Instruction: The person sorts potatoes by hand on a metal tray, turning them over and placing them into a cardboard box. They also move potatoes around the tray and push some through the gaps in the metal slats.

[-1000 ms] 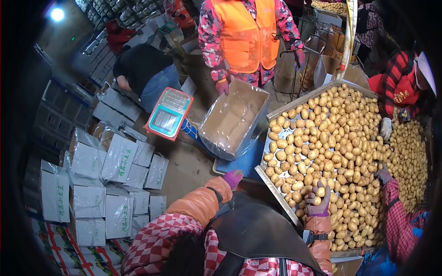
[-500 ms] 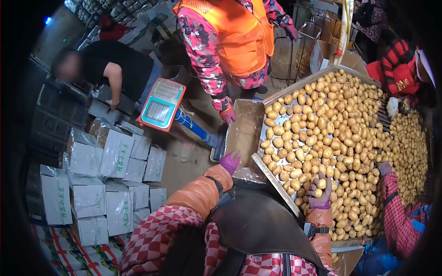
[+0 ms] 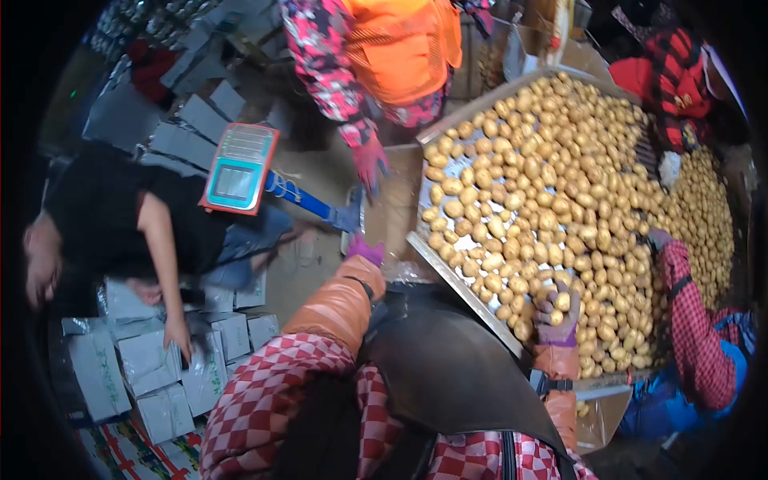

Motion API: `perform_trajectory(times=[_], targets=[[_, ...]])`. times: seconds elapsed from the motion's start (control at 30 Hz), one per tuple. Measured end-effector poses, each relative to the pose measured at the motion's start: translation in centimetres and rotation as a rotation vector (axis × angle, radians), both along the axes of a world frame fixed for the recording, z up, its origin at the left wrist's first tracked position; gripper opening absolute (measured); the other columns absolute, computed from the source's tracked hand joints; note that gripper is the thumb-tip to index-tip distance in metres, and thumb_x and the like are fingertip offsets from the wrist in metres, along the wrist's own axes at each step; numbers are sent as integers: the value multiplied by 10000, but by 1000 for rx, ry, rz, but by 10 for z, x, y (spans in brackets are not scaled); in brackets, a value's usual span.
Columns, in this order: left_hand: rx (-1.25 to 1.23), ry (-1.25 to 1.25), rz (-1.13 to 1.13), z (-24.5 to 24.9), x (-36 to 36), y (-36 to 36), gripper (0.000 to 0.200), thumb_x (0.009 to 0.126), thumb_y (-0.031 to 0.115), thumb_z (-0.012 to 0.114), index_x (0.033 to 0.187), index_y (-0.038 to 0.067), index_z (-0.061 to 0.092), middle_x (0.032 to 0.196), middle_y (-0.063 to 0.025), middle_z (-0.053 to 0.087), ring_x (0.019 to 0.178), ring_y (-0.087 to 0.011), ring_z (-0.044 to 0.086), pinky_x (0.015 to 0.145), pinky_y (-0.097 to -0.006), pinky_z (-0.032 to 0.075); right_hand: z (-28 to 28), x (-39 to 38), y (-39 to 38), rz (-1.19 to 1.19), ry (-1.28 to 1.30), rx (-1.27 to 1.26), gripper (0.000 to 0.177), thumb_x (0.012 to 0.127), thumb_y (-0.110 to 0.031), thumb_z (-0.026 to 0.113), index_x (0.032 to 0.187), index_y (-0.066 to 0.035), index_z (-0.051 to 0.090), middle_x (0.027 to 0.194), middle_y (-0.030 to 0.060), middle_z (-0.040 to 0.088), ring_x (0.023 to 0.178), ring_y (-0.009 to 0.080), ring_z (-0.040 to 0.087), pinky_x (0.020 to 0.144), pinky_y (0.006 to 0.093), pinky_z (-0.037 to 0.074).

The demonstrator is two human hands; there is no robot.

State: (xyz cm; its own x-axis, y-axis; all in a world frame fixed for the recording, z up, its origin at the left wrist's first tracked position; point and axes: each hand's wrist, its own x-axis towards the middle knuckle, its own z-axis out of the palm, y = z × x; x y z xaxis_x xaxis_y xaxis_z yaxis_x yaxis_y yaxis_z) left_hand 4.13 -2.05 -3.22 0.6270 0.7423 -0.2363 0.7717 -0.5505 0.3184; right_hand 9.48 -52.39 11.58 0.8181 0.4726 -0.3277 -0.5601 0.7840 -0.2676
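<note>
My left hand (image 3: 366, 250), in a purple glove, is at the near left corner of a plastic-lined cardboard box (image 3: 402, 192). Its fingers seem closed on the rim, though blur softens them. In a purple and grey glove, my right hand (image 3: 554, 330) lies palm up over the near part of the sorting table. Its fingers curl around potatoes (image 3: 562, 302), two of which show. Loose potatoes (image 3: 552, 192) cover most of the table, whose wooden edge (image 3: 464, 292) runs beside the box.
A scale display (image 3: 238, 182) on a blue post (image 3: 300, 198) stands left of the box. Across from me is a person in an orange vest (image 3: 400, 52). A person in black (image 3: 144, 212) bends over taped white cartons (image 3: 148, 356). At right, another worker's checked sleeve (image 3: 688, 320) reaches in.
My view has shifted, so the table sits higher and further left. The person in black has moved over the near cartons. The orange-vested person's gloved hand has moved over the box. My right hand keeps its hold.
</note>
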Motion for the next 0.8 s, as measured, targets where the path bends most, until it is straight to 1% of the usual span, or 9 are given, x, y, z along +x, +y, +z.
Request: perform_trajectory(times=[0.07, 0.27, 0.4, 0.43, 0.53, 0.57, 0.67, 0.7, 0.8], targets=[[56, -35, 22, 4, -2, -5, 922, 771, 497, 676, 1478, 51, 290, 1444, -245, 401, 1327, -408, 398, 1094, -462, 340, 12, -5, 0, -59, 78, -67, 452, 998, -498, 409, 1253, -149, 543, 906, 42, 602, 671, 168, 541, 472, 252, 437], [47, -33, 37, 5, -1, 7, 897, 776, 478, 679, 1469, 49, 306, 1423, -245, 421, 1312, -408, 414, 1082, -459, 353, 17, -22, -6, -71, 191, -149, 438, 996, -500, 411, 1217, -148, 549, 924, 31, 586, 668, 167, 542, 494, 263, 430], [-6, -12, 33, -4, 11, 17, 881, 779, 465, 680, 1463, 47, 316, 1409, -245, 435, 1302, -407, 425, 1073, -457, 362, 16, -20, 1, -83, 218, -270, 465, 987, -515, 421, 1243, -142, 531, 933, 30, 574, 680, 158, 533, 497, 261, 426], [-18, -6, 26, -7, 12, 19, 877, 779, 462, 681, 1462, 47, 319, 1406, -245, 438, 1299, -407, 428, 1071, -457, 364, 15, -20, 3, -89, 236, -258, 514, 995, -546, 372, 1317, -166, 497, 1023, 47, 609, 708, 182, 555, 529, 268, 461], [-68, 9, 4, -13, 16, 29, 864, 782, 452, 682, 1457, 46, 327, 1395, -245, 448, 1292, -407, 436, 1065, -455, 370, 24, -16, 19, -148, 273, -351, 533, 977, -527, 444, 1335, -135, 490, 1052, 68, 587, 756, 166, 520, 566, 255, 450], [-86, 9, -2, -15, 19, 33, 860, 783, 449, 682, 1456, 45, 330, 1392, -246, 452, 1289, -407, 438, 1063, -455, 372, 25, -13, 24, -161, 284, -331, 548, 987, -509, 434, 1387, -135, 454, 1180, 98, 578, 854, 197, 559, 637, 283, 487], [-131, 30, -20, -17, 24, 46, 848, 785, 439, 683, 1451, 44, 338, 1381, -246, 462, 1282, -407, 447, 1056, -453, 379, 30, -2, 43, -156, 194, -301, 547, 1000, -474, 424, 1425, -129, 417, 1335, 131, 513, 1037, 260, 576, 784, 347, 524], [-146, 38, -29, -17, 26, 51, 844, 786, 436, 684, 1450, 44, 340, 1378, -246, 465, 1279, -407, 449, 1054, -453, 381, 27, 1, 55, -264, 210, -207, 532, 1010, -405, 441, 1455, -120, 376, 1423, 160, 441, 1184, 331, 529, 920, 416, 504], [-200, 54, -61, -20, 35, 62, 832, 788, 426, 685, 1445, 43, 348, 1367, -246, 475, 1272, -407, 457, 1048, -452, 387, 39, 15, 75, -104, 117, -167, 516, 1008, -336, 471, 1459, -110, 363, 1431, 176, 420, 1228, 367, 494, 965, 460, 483]])
